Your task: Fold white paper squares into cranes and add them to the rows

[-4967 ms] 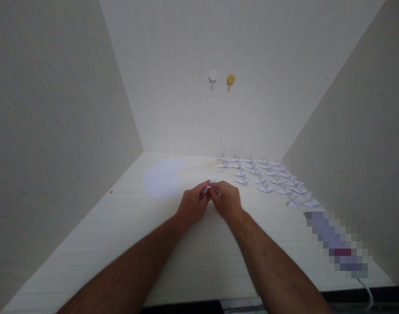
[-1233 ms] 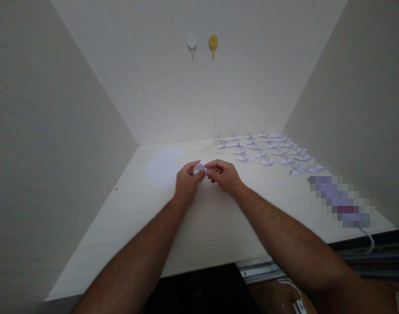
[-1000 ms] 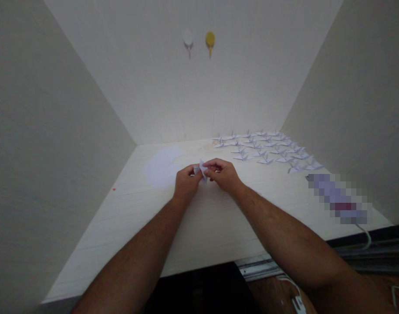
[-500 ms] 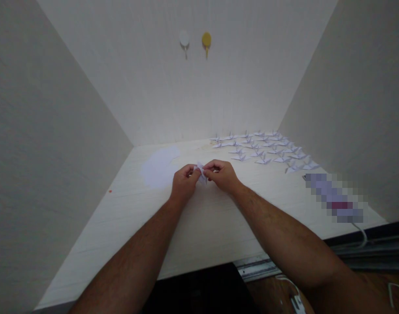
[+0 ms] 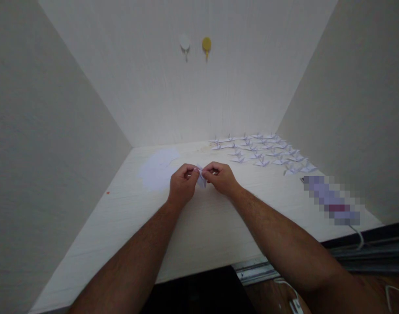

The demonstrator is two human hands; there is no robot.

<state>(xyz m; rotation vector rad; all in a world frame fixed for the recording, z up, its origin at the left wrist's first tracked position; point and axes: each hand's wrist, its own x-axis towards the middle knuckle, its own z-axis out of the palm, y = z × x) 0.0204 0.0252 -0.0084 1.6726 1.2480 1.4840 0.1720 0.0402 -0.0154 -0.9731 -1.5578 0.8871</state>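
A small piece of folded white paper (image 5: 202, 179) is held between my two hands, above the middle of the pale table (image 5: 206, 226). My left hand (image 5: 184, 183) pinches its left side between thumb and fingers. From the other side my right hand (image 5: 219, 176) grips its right edge, thumb against fingertips. The fingers hide part of the folds. Several folded white paper cranes (image 5: 261, 161) stand in rows at the back right. Left of my hands lies a spread of white paper sheets (image 5: 157, 170).
Walls enclose the table at the left, back and right. A white hook (image 5: 184, 42) and a yellow hook (image 5: 206, 43) are on the back wall. A blurred-out long object (image 5: 330, 200) with a cable lies at the right. A small orange bit (image 5: 108, 192) is near the left edge.
The folded paper has turned a little between my fingers, and its lower tip now shows more. Both hands keep their pinch. The whole view has shifted slightly.
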